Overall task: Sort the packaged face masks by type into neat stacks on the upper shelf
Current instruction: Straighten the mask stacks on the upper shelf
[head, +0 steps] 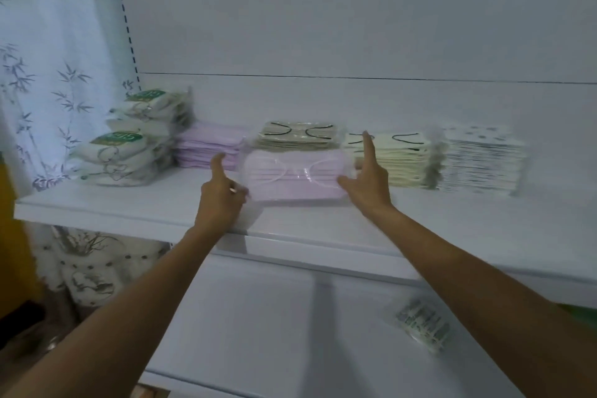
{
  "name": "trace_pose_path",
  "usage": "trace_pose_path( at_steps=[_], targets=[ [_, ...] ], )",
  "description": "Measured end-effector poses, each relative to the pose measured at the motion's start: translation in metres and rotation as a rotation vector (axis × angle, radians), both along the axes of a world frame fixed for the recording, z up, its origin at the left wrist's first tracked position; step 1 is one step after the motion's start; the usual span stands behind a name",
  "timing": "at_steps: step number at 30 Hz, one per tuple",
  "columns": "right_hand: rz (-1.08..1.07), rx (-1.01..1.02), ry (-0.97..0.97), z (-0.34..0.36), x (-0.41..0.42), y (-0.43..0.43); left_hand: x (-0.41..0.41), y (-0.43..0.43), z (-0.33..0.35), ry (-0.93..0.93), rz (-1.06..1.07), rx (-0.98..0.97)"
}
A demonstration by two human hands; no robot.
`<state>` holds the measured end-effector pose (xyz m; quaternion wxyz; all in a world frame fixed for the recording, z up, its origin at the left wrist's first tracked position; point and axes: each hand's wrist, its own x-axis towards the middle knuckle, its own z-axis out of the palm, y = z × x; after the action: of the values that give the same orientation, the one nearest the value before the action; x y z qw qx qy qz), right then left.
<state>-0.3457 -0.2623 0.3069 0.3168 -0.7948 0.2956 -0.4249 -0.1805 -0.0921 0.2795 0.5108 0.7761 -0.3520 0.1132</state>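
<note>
Head view, hands: left hand (223, 194) and right hand (368, 182) pinch pink pack (294, 176) by its ends.
Shelf (97, 207): five stacks (400, 155) along back edge.
Stray pack (423, 325): lower shelf (258, 333), unsorted.

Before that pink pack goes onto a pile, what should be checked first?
1. Grip on pink pack: ok, left hand and right hand hold its ends.
2. Matching pink stack exists, back left: ok.
3. Pack lined up with that stack: not ok, it is in front of the beige stack.
4. Top of pink stack free: ok.
5. Everything on the upper shelf: not ok, a loose pack lies on the lower shelf.
</note>
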Motion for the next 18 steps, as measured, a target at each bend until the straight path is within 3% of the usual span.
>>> trace_pose_path(
  at_steps=[5, 10, 15, 18],
  targets=[
    [0.068, -0.116, -0.088, -0.003, 0.077, 0.018, 0.061, 0.025, 0.007, -0.099, 0.144, -0.08],
    [0.232, -0.233, -0.008, 0.005, 0.148, 0.039, 0.137, 0.033, 0.017, -0.073, 0.213, -0.083],
    [0.144, -0.478, 0.075, 0.022, 0.219, 0.034, 0.199, 0.022, 0.042, -0.095, 0.187, -0.084],
    [0.062, -0.501, 0.092, 0.028, 0.251, 0.027, 0.225, 0.013, 0.046, -0.25, 0.121, -0.049]
  ],
)
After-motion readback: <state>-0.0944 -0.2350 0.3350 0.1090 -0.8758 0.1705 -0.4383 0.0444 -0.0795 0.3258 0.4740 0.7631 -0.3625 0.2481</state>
